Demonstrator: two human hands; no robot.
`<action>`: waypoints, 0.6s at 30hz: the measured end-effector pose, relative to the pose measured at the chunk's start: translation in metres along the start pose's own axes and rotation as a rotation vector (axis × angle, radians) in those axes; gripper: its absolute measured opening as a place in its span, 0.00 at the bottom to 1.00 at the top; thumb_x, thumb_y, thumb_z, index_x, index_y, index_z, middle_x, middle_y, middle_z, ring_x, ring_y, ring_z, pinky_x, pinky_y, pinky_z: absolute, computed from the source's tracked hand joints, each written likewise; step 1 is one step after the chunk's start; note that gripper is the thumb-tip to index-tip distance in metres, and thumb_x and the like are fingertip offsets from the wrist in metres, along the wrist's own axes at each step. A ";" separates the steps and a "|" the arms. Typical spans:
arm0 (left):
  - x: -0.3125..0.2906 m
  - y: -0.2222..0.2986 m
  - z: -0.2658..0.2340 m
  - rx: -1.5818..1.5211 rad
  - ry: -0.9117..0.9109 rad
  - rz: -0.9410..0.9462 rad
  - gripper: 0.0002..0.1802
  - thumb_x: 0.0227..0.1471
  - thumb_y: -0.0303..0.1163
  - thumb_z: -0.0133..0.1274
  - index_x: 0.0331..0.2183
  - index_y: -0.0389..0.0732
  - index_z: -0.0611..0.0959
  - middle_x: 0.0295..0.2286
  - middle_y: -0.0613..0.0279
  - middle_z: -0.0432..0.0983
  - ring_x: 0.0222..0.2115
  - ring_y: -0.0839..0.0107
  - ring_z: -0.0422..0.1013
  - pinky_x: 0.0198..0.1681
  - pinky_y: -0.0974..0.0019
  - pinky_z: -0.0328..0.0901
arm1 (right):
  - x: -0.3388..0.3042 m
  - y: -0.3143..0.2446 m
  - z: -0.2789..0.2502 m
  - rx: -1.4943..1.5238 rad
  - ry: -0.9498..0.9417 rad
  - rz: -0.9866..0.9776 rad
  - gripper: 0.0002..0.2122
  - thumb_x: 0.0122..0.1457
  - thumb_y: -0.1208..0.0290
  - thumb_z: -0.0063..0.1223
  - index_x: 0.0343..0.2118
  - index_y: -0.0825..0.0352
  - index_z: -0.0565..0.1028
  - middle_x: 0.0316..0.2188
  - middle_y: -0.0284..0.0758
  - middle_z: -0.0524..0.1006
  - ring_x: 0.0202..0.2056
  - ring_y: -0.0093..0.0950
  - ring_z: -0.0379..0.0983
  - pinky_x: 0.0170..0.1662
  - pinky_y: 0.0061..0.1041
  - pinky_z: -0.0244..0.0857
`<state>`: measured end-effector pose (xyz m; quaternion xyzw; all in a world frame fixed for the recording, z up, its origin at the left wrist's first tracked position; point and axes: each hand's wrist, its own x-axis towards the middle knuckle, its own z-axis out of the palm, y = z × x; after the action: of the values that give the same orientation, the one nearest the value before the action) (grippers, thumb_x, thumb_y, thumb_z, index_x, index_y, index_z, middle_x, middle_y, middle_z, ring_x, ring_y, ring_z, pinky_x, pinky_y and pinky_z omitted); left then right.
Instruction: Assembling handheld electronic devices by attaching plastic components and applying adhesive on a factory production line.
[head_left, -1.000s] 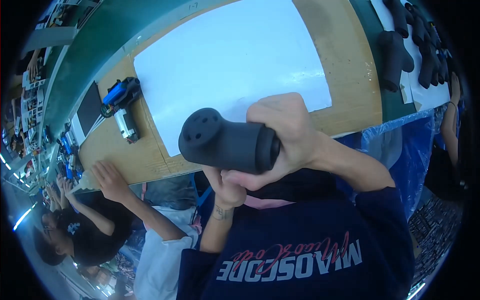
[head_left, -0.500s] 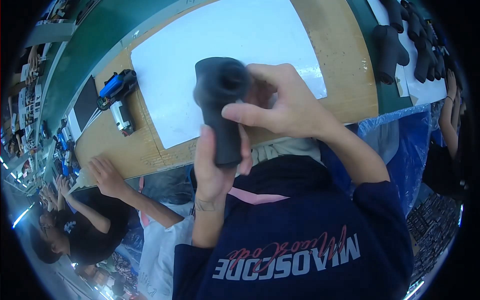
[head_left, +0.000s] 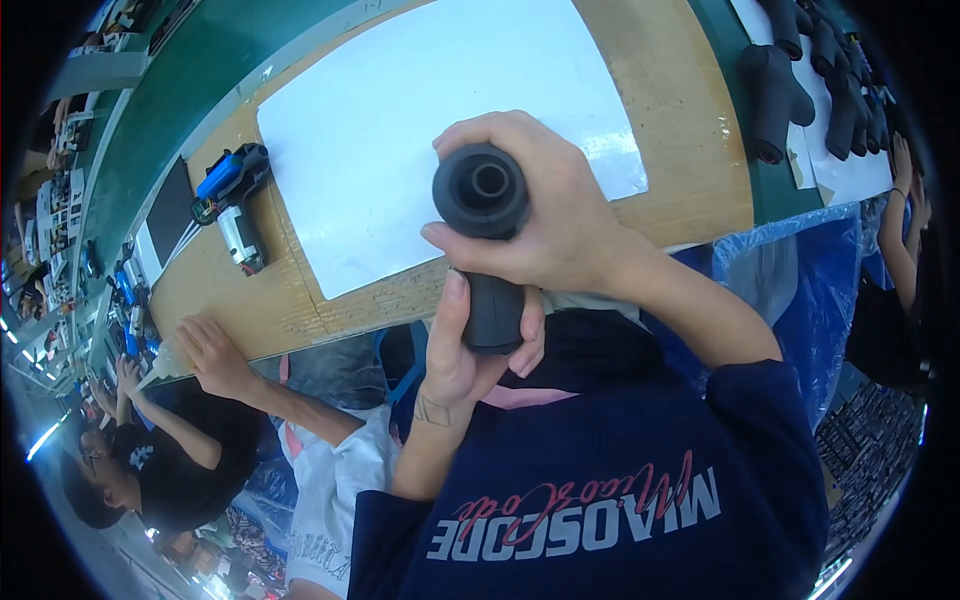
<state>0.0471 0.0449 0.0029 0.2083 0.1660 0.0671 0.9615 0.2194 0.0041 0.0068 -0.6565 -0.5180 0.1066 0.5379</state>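
Observation:
A dark grey massage gun (head_left: pixel 493 308) is held upright over the table's near edge, its round head at the top with a ring-shaped socket turned toward me. My left hand (head_left: pixel 456 352) wraps the lower handle, thumb on one side and fingers on the other. Around the head and upper part curls my right hand (head_left: pixel 560 200), the thumb pressed across just below the socket. The palm side of the right hand hides part of the housing. Beneath the gun lies a white sheet (head_left: pixel 420 110) on the brown table board (head_left: pixel 690 120).
To the left on the board lies a blue and black inner assembly with a silver cylinder (head_left: pixel 236 205). Several similar dark housings (head_left: pixel 772 100) lie at the far right. A blue plastic-lined bin (head_left: pixel 790 290) stands by my right arm. A co-worker's hand (head_left: pixel 212 355) rests at the table's left edge.
The gun has turned so its socket faces me, and it has shifted slightly right and down. My right hand has closed round its head; the left still grips the handle.

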 end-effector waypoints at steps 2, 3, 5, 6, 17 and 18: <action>0.004 -0.004 0.006 -0.039 0.041 0.004 0.33 0.69 0.58 0.33 0.52 0.34 0.69 0.29 0.51 0.74 0.19 0.69 0.70 0.21 0.69 0.67 | 0.000 0.000 -0.005 -0.009 -0.015 0.034 0.28 0.43 0.63 0.75 0.47 0.66 0.75 0.39 0.38 0.78 0.40 0.35 0.77 0.45 0.31 0.72; 0.005 -0.006 0.006 -0.044 0.027 0.002 0.33 0.69 0.58 0.33 0.52 0.34 0.69 0.29 0.51 0.74 0.19 0.69 0.70 0.21 0.69 0.67 | 0.000 0.001 -0.010 -0.048 -0.025 0.033 0.28 0.43 0.62 0.75 0.47 0.66 0.75 0.39 0.39 0.78 0.40 0.36 0.77 0.44 0.31 0.72; 0.005 -0.007 0.001 0.167 0.067 0.012 0.33 0.69 0.58 0.34 0.51 0.34 0.70 0.31 0.50 0.76 0.22 0.67 0.72 0.22 0.67 0.68 | 0.002 0.000 -0.023 -0.145 -0.045 0.032 0.28 0.43 0.61 0.74 0.47 0.65 0.74 0.39 0.41 0.78 0.40 0.38 0.78 0.44 0.32 0.72; 0.005 -0.006 0.000 0.267 0.077 0.020 0.34 0.69 0.58 0.34 0.50 0.34 0.71 0.32 0.49 0.77 0.23 0.66 0.73 0.23 0.66 0.68 | 0.005 -0.005 -0.021 -0.179 -0.044 0.029 0.28 0.43 0.61 0.74 0.47 0.65 0.74 0.39 0.41 0.78 0.40 0.38 0.78 0.44 0.32 0.72; -0.008 0.021 0.017 1.325 0.190 0.112 0.15 0.62 0.24 0.52 0.50 0.31 0.79 0.33 0.58 0.81 0.28 0.71 0.76 0.34 0.72 0.69 | -0.028 0.012 -0.084 0.398 -0.232 0.459 0.27 0.50 0.62 0.71 0.51 0.65 0.73 0.43 0.41 0.79 0.43 0.34 0.78 0.48 0.31 0.72; -0.010 0.027 0.017 1.354 0.224 0.151 0.15 0.61 0.23 0.53 0.49 0.31 0.80 0.32 0.58 0.81 0.28 0.72 0.76 0.34 0.72 0.69 | -0.040 0.017 -0.098 0.475 -0.136 0.579 0.26 0.51 0.64 0.70 0.51 0.66 0.73 0.44 0.40 0.79 0.44 0.32 0.78 0.48 0.30 0.72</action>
<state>0.0424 0.0608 0.0315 0.7659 0.2545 0.0365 0.5893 0.2798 -0.0844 0.0152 -0.6242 -0.3063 0.4147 0.5870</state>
